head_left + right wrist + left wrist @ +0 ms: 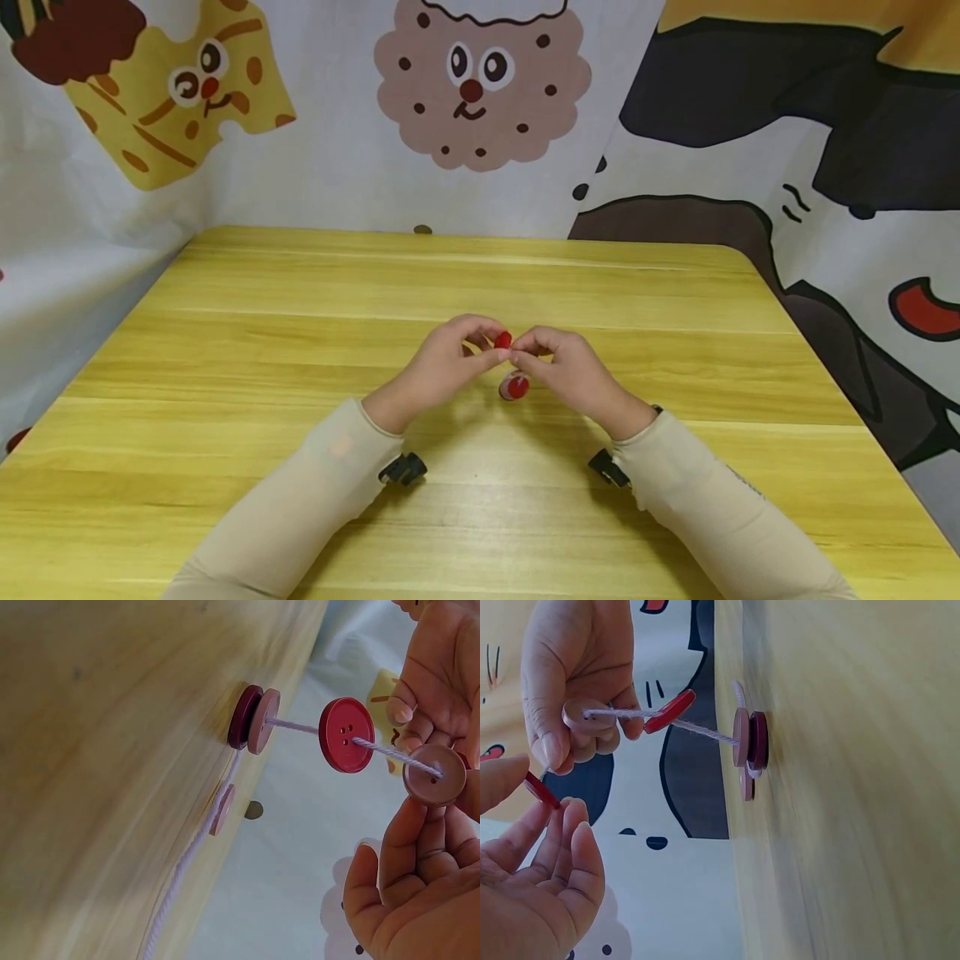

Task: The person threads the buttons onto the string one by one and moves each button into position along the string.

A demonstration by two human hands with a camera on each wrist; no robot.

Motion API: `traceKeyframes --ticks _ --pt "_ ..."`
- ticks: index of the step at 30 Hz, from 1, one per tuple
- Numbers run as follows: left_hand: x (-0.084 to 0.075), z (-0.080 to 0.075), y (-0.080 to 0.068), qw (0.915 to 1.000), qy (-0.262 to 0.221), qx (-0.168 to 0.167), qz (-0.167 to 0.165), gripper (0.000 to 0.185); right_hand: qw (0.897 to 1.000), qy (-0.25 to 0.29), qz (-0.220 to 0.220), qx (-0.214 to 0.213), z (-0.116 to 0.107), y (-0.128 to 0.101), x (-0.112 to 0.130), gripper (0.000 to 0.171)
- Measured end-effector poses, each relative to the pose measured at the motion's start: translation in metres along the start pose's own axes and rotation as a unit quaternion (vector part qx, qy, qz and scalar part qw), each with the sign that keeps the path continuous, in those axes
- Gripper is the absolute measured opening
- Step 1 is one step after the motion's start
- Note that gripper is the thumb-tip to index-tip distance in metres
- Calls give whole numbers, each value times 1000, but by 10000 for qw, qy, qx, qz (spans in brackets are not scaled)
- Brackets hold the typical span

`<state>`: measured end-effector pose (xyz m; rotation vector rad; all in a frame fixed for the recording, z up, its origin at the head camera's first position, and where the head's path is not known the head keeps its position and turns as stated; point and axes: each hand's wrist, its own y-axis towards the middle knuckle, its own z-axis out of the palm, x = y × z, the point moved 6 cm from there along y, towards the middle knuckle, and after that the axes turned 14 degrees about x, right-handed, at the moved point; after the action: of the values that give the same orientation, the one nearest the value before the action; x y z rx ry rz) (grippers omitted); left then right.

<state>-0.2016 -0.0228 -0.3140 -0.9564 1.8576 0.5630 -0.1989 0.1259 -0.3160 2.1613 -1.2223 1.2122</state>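
I read the right hand as pinching the pale pink button at the free end of the lilac yarn, fingers curled round it; the left hand pinches a separate small red button between thumb and fingertips, the other fingers loosely bent. Both hands hang just above the bench, touching each other at the tips in the head view. Outward along the yarn: a larger red button sits threaded mid-span, tilted and apart from the rest; further down a pink button lies against a dark maroon button, which rests on the bench. Another pink button lies on the bench just beside the pair, and the yarn tail runs on along the surface. Risks as I judge them: the yarn is taut between hand and stack, so any upward tug could drag the stacked pair across the bench; the mid-span red button is free to slide and could run down on the stack; the loose red button is held by a light pinch only and could drop and roll; a frayed yarn end, not visible here, would balk at a button hole. Writing: none legible anywhere; the backdrop cloth carries only cartoon biscuit faces, no brand or label.
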Motion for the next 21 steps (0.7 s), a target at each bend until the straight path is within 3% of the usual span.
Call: traceKeyframes --ticks 21 --pt "-5 1 -2 9999 -38 -10 155 29 9997 61 -187 -168 -2 -2 3 9"
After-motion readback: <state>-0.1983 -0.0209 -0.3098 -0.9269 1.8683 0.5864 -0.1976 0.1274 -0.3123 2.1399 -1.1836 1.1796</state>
